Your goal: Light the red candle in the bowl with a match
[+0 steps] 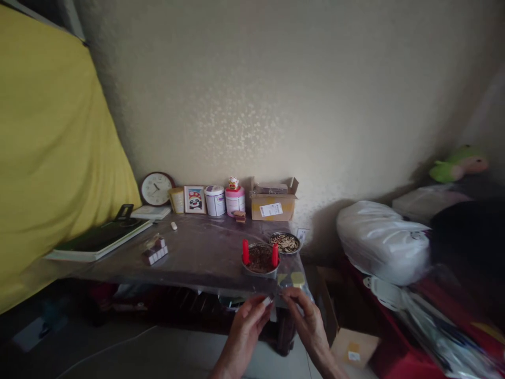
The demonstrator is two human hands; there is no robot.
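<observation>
While both forearms rise from below, cut off at the edge, the left hand (245, 327) pinches a small pale object (269, 301), too tiny to identify. Just beside it, the right hand (306, 320) curls its fingers inward; whether they grip anything is unclear. Beyond the fingertips stands a metal bowl (260, 270) with red candles (245, 251).

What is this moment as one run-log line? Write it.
left hand: pinches small pale item | right hand: fingertips close beside it | ahead: round metal bowl with red handles on plastic-covered table
</observation>
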